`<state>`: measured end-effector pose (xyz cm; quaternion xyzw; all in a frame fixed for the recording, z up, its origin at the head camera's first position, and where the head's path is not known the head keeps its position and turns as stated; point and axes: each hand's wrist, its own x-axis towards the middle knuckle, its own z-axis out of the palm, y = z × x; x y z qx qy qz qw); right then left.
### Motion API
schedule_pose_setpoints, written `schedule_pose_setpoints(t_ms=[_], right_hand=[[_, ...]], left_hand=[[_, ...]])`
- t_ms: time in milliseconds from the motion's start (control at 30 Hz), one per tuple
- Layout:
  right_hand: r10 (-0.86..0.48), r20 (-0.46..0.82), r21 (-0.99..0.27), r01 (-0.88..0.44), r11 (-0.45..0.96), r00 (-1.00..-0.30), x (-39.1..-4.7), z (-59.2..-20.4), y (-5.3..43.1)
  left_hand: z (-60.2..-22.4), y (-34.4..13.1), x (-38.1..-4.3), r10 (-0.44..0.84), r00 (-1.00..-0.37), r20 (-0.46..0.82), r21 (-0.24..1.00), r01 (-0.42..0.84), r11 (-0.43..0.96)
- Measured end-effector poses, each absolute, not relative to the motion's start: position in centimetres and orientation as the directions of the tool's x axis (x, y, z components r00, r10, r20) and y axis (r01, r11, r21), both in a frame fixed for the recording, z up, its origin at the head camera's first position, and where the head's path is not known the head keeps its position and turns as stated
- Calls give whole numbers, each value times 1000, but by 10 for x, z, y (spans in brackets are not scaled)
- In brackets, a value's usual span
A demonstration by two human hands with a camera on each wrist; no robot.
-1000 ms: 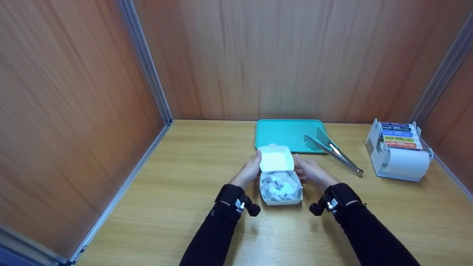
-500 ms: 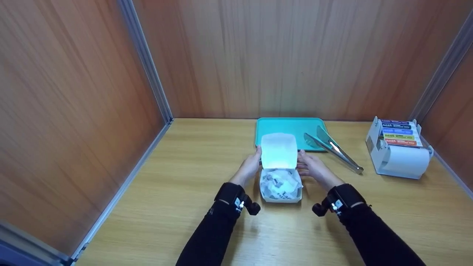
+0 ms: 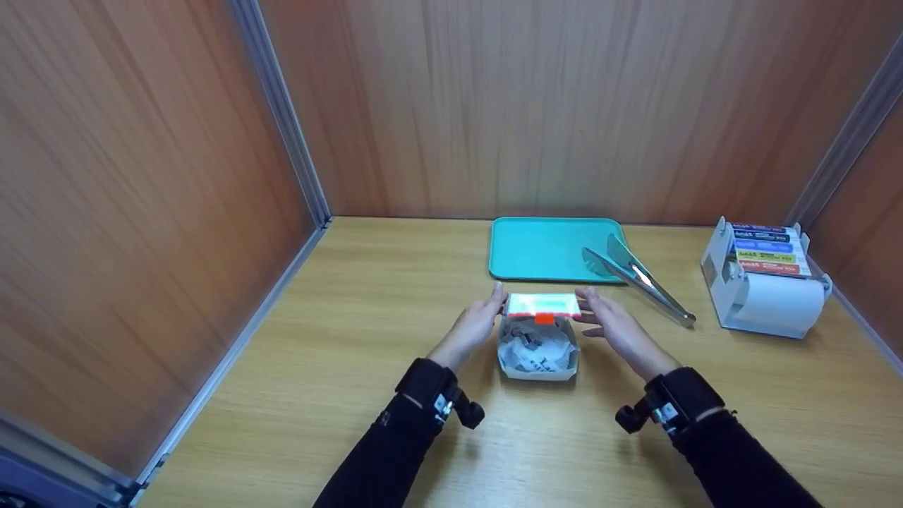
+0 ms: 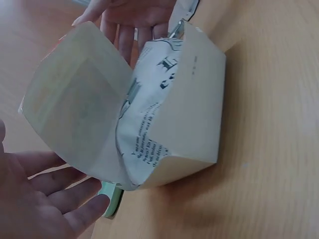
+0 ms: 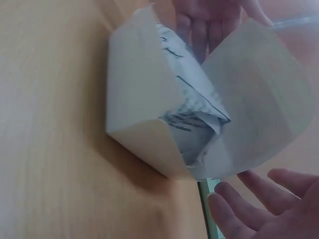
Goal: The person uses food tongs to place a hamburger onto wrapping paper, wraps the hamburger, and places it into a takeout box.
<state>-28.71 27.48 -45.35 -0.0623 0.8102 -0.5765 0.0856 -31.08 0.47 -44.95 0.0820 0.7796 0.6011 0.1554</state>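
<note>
A white clamshell food carton (image 3: pixel 537 376) stands on the table before me, its lid (image 4: pixel 94 94) tilted forward partway over the base. Inside sits a bundle (image 4: pixel 149 94) wrapped in white paper with dark print. At the lid's left edge is my left hand (image 3: pixel 471 324), fingers spread and nearly straight. On the other side my right hand (image 3: pixel 617 328) has its fingertips right by the lid's edge, fingers extended. An orange tab (image 3: pixel 544 319) shows on the lid's front in the head view. Both wrist views show the lid leaning between the two hands.
Behind the carton lies a turquoise tray (image 3: pixel 543 247). Metal tongs (image 3: pixel 656 293) rest with their heads over its right side. Further right stands a white dispenser (image 3: pixel 769 303) with a paper roll and coloured label strips. Wood-grain panels (image 3: pixel 550 106) enclose the table.
The lid has swung up from lying back and now tips forward over the base, showing its orange tab. Both hands have followed it, and the right forearm has shifted slightly right.
</note>
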Motion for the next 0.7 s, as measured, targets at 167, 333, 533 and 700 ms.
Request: schedule_pose_setpoints(t_ms=[167,333,533,700], right_hand=[[-159,-70,-914,-1,407,-985,-274,-456,266],[-136,-84,-899,16,437,-987,-268,-457,262],[-125,-102,-866,27,500,-987,-265,-455,262],[-137,-127,-849,36,527,-982,-263,-452,262]], left_hand=[[-456,11,-305,319,-942,-107,960,-14,280],[-459,14,-302,345,-935,-78,970,9,243],[-463,14,-297,318,-945,-71,954,29,300],[-464,13,-293,322,-945,-52,946,56,320]])
